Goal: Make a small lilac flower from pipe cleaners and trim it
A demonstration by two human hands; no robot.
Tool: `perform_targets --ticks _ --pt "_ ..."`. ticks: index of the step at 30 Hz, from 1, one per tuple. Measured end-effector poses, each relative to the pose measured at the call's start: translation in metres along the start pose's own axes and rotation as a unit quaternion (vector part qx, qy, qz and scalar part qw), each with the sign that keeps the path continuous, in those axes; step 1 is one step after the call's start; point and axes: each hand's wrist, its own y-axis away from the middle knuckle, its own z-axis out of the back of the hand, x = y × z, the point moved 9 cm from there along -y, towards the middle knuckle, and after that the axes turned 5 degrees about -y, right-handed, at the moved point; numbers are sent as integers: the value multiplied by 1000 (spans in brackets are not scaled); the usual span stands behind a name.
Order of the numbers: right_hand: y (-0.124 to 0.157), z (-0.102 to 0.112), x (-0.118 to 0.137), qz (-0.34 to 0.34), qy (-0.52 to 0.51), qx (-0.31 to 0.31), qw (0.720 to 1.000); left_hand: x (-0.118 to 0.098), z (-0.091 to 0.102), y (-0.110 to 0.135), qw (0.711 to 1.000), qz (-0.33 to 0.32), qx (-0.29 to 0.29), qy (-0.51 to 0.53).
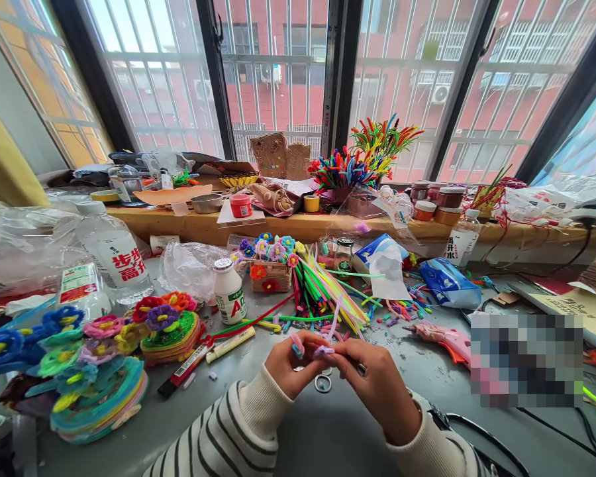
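My left hand (289, 366) and my right hand (375, 381) meet low in the middle over the grey table (328, 430). Both are closed in a pinch on a small pink and purple pipe cleaner piece (322, 352) held between them. A pink stem rises from it toward the loose pile of pipe cleaners (328, 295). A small pair of scissors (322, 382) lies on the table just under my hands. Striped sleeves cover both my wrists.
Stacks of pipe cleaner flower coasters (99, 391) fill the left. A small white bottle (229, 290), a basket of flowers (271, 271) and a pink glue gun (444, 339) lie around. A wooden shelf (298, 225) with jars and upright pipe cleaners (362, 159) runs under the window.
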Motion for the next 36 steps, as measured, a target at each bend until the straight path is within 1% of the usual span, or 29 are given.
perform_targets --ticks 2,5,8,10,12,15,17,21,25,29,31,36 --pt "-1 1 -4 -26 -27 5 999 2 -2 -1 998 22 12 63" --pt "-1 -2 -20 -97 -111 -5 989 3 -4 -1 991 41 41 122" --pt "0 -11 -36 -163 -237 -6 958 8 -12 -1 979 71 94 168" --pt "1 -17 -41 -185 -298 -10 936 11 -17 0 969 84 123 195" --pt "1 -19 -42 -190 -331 -19 924 13 -19 0 965 88 135 209" --pt "2 -21 -42 -190 -366 -24 911 12 -17 -2 968 80 125 203" --pt "3 -27 -42 -196 -400 -12 895 9 -16 -2 968 66 122 207" --pt "7 -40 -46 -231 -473 29 850 3 -21 -1 956 38 167 239" --pt "6 -43 -47 -233 -494 44 837 3 -20 0 957 43 169 233" --pt "9 -49 -45 -254 -525 57 810 -5 -22 1 958 32 176 224" --pt "10 -49 -45 -260 -535 51 802 -8 -24 1 955 25 184 230" --pt "7 -37 -47 -240 -550 -18 799 -3 -24 1 944 33 196 262"
